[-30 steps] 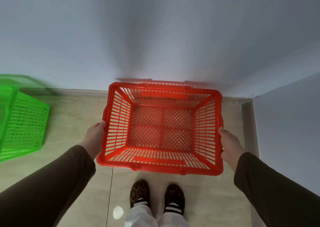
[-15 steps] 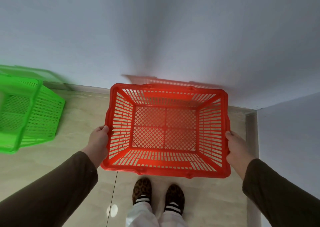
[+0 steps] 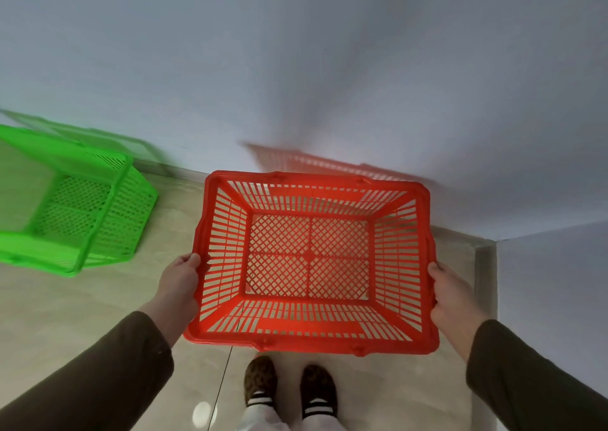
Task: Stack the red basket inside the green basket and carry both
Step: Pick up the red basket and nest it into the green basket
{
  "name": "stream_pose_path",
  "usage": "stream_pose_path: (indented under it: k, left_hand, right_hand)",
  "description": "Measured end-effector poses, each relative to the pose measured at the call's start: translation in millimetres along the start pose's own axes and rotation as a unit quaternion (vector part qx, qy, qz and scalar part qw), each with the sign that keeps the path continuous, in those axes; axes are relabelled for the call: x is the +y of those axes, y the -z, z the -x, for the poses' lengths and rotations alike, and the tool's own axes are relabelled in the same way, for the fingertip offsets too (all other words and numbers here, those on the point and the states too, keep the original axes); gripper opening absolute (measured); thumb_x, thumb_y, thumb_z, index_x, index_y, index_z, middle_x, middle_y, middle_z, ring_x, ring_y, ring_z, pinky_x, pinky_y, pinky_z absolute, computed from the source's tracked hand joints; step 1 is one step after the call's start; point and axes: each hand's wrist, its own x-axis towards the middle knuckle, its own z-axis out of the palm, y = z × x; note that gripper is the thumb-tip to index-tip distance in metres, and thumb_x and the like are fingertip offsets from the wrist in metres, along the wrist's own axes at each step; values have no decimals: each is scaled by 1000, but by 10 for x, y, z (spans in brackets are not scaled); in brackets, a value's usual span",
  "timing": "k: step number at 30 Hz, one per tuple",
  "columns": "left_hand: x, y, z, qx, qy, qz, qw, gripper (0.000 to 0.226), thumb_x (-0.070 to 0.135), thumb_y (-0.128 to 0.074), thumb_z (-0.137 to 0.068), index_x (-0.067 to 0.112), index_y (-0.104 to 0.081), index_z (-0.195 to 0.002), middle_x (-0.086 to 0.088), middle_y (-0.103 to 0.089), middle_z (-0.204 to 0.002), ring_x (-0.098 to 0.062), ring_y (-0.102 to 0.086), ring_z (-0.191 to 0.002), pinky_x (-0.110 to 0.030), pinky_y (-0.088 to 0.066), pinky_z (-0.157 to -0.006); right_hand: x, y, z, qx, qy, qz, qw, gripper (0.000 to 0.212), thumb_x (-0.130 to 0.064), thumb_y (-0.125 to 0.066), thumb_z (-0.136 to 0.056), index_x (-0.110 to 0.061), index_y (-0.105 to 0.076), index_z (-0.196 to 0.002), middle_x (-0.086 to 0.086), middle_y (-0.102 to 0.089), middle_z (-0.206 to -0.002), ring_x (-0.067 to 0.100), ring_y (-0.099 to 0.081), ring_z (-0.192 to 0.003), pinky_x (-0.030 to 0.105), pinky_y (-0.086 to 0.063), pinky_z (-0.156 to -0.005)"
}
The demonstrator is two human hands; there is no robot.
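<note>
Over on the left, the green basket point(image 3: 75, 207) sits on the tiled floor point(image 3: 82, 305) close to the wall point(image 3: 296, 68), mouth up and empty. It looks a little smeared, as if the view were swinging. It stands well apart from the red one, so nothing is nested yet.

The left hand point(image 3: 179, 281) is clamped on the left rim of the red basket point(image 3: 309, 262), thumb over the edge, with the rest of the fingers hidden beneath. The basket is held level above the floor with its opening facing up, and the tiles show through its lattice bottom. I'd say that is how it needs to be carried if it is to drop straight into the green one: level, mouth up, one hand on each short side so it doesn't tip. The right hand point(image 3: 452, 294) grips the opposite rim the same way. Below it, the person's shoes point(image 3: 289, 386) point toward the wall, near the corner on the right.

By my count there are two baskets, one green and one red, two hands, both closed on the red basket, and two shoes. Both baskets are empty.

The carry across to the left has yet to finish, I'd judge.
</note>
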Motion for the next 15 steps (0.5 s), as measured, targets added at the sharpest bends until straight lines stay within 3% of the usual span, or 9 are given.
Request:
stream_pose_path:
  k: [11,15]
  left_hand:
    - [199,767,-13,0,7,53,999,17,23,-46,-109,12,-55,-119,-16,-72,-93,-33,-71,-74,-46,-56,-61]
    - [314,1226,-89,-10,1,61,998,21,23,-47,-109,10,-56,-123,-17,-73,-95,-33,-72,-77,-46,-56,-63]
  right_hand:
    - [-16,-590,706,7,13,18,1000,38,-42,-45,-108,-19,-66,-129,11,-78,-106,36,-76,-93,57,-59,-87]
    - [88,-912,1125,26,24,30,999,37,-42,-46,-107,-20,-65,-129,10,-77,-106,35,-75,-93,60,-56,-93]
